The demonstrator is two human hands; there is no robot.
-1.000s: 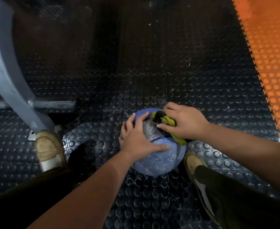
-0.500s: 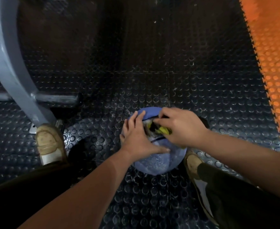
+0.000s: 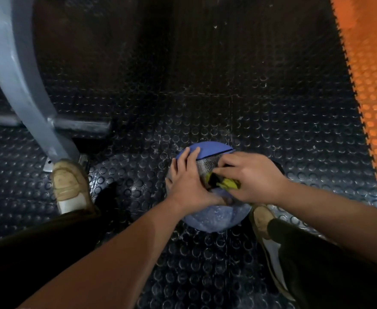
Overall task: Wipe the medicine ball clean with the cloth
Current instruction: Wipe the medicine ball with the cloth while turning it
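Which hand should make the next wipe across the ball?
Right. The right hand grips the cloth against the ball, so it can wipe at once; the left hand lies flat on the ball, steadying it.

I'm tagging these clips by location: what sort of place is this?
Most likely a gym: black studded rubber floor matting joins an orange studded strip, a curved grey metal frame leg, probably of an exercise machine, stands on it, and a round blue medicine ball lies there, wiped with a yellow cloth.
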